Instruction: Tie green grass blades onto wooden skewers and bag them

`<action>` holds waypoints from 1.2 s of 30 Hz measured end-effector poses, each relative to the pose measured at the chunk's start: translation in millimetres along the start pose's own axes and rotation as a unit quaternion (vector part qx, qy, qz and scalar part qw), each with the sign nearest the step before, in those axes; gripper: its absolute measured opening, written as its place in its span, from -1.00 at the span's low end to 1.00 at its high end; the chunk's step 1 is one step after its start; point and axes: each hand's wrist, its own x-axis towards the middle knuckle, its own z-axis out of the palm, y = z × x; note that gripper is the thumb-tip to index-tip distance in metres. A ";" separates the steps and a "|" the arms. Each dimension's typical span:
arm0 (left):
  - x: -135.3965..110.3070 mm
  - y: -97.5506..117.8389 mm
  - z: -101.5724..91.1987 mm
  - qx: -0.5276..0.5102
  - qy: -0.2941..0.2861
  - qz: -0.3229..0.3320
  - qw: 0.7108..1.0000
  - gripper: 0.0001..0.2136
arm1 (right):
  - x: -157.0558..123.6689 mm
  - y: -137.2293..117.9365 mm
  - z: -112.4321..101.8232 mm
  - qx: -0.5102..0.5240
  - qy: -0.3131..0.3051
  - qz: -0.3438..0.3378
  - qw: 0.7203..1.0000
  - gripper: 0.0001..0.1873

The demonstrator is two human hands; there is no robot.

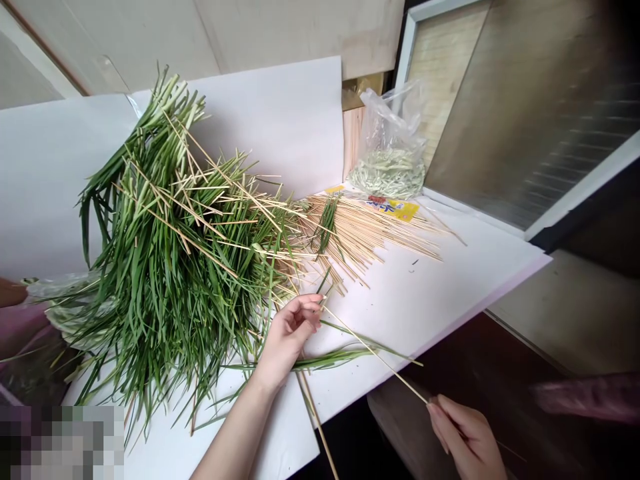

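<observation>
My right hand (465, 437) is closed around a thin bamboo skewer (377, 357), beyond the table's front edge. The skewer slants up and left, and its far tip meets the fingertips of my left hand (295, 327). Those fingers are pinched together on a green chive (324, 281), whose leaf sticks up above them. The fingers partly hide where chive and skewer meet. Loose long chives (345, 358) lie on the white table under and beside my left hand. A tall heap of chives (175, 280) stands just left of it, with several skewers across its top.
Many bamboo skewers (360, 233) lie fanned out behind my hands, with a small chive bundle (327, 223) on them. A clear bag of pale green shreds (387, 170) stands at the back, near a framed glass panel (500, 120). Another person's arm (13, 292) shows at left.
</observation>
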 end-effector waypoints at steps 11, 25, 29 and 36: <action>-0.1 0.2 0.6 0.008 0.027 -0.007 1.000 -0.73 | 2.6 -6.1 -4.1 0.006 -0.043 0.002 0.999 -0.47; -0.6 -0.2 6.1 0.065 0.084 0.023 0.994 -0.83 | 0.0 -3.9 -3.6 0.014 -0.026 -0.001 1.000 -0.50; -1.5 -1.5 5.8 0.080 0.093 0.020 0.992 -0.85 | 0.9 -5.0 -3.5 0.016 -0.028 0.003 0.999 -0.50; -1.1 -4.7 4.5 0.106 0.088 0.015 0.990 -0.82 | 0.7 -3.3 -3.6 0.012 -0.032 -0.010 0.999 -0.50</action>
